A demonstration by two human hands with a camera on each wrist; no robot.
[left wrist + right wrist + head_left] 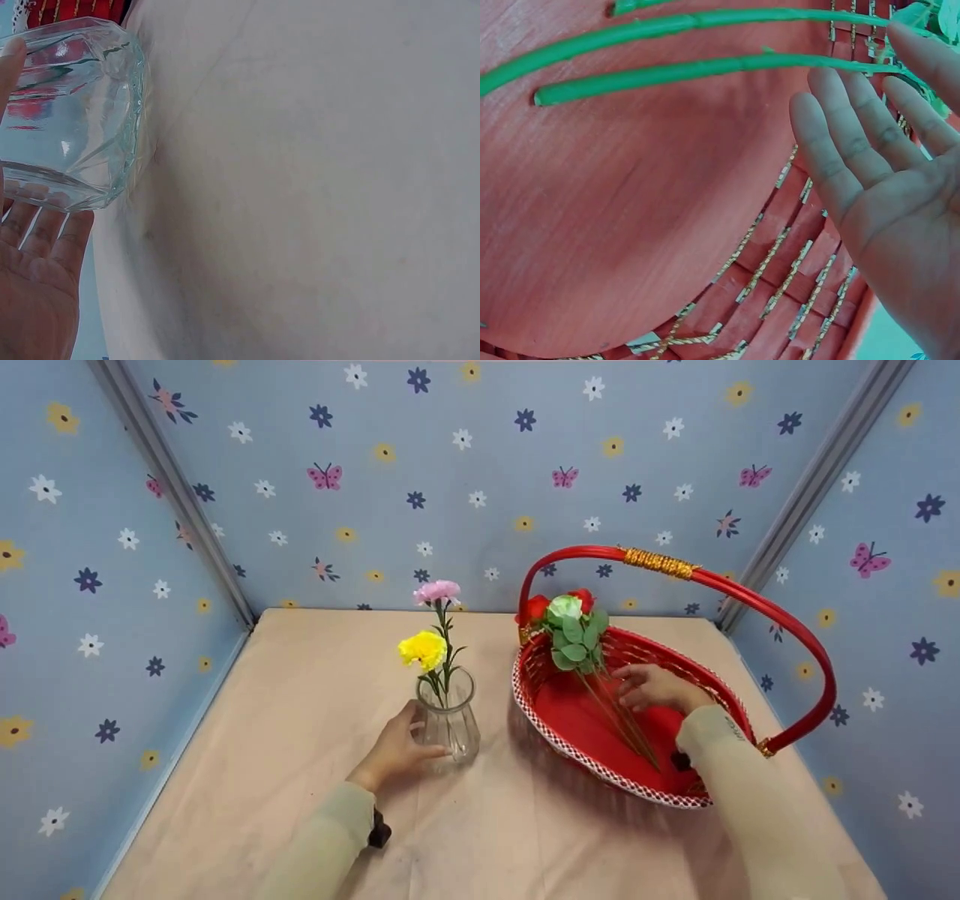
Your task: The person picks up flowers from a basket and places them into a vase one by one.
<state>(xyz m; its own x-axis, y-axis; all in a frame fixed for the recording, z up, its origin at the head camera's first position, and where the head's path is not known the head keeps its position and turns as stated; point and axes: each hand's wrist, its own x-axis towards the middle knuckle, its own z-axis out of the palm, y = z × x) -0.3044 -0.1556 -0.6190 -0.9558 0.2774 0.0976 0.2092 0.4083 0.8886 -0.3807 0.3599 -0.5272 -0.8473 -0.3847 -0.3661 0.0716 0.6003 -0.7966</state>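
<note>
Grips a smooth, faceted glass vase with thumb and fingers of the left hand, between the left edge of the bench and a woven red basket. Extends the right hand, relaxed and grasping nothing, into the basket, with fingertips just beside the slim green stems of leafy, layered-petal roses.
</note>
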